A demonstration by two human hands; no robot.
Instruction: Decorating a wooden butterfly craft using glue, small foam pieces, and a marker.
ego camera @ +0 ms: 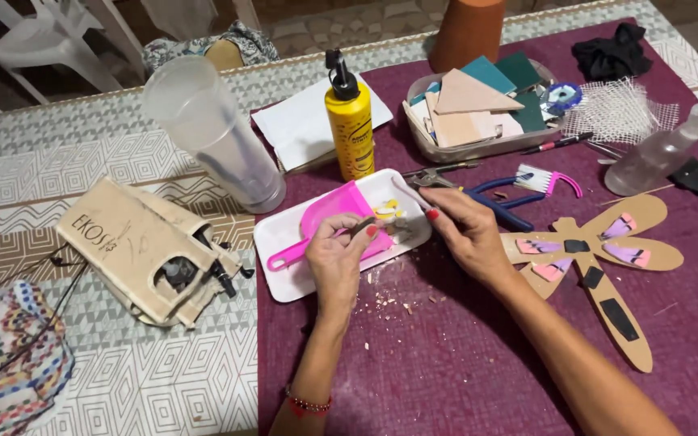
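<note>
A small tile piece [363,227] sits pinched between both hands above the white tray [284,242], mid-bench. Left hand [334,260] curls, fingertips closed on the piece; right hand [464,228] arches over, fingers bent, closed on its far end beside the pink scoop [329,218].

The tray [284,242] lies on the worktop [462,363]. Behind it stands the glue bottle [350,121]; left of it, the paper bag [143,250]; right of it, the dragonfly cutout [599,266]; on it, the scoop [329,222].
</note>
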